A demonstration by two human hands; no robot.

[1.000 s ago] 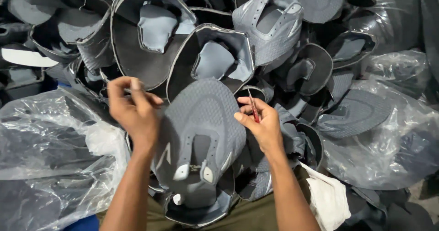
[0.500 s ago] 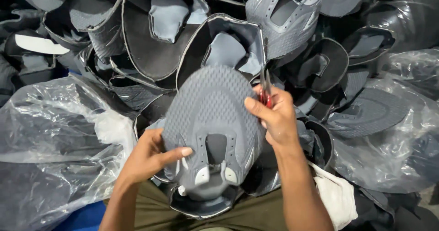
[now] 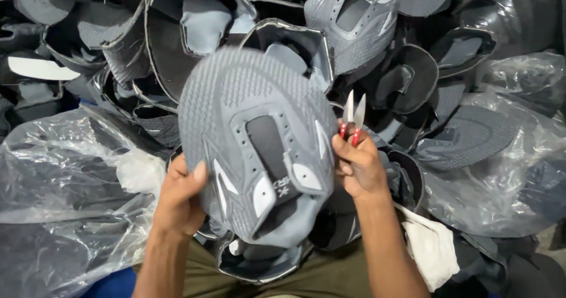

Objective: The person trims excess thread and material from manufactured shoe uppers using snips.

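Crinkled clear plastic bags (image 3: 65, 180) slump at the far left, glossy over dark contents. Next to them the left hand (image 3: 180, 195) grips the lower left edge of a flat grey knit shoe upper (image 3: 253, 139), ribbed and rounded at the toe, with punched eyelets and pale patches, held up in the middle. The right hand (image 3: 356, 165) pinches its right edge while clasping red-handled thread snips (image 3: 352, 118), blades pointing up. Behind, a heap of grey shoe uppers (image 3: 354, 21) fills the background; a white cloth (image 3: 430, 245) lies by the right forearm.
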